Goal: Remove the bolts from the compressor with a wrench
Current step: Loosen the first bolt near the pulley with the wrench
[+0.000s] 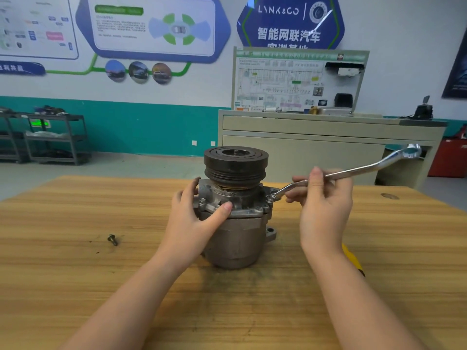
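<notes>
Head view: right hand [326, 213] holds wrench [353, 170] on compressor [240, 223] bolt [270, 197].

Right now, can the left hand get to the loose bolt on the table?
Probably yes. The left hand only steadies the compressor, and the loose bolt lies on bare table to its left, nothing between them.
</notes>
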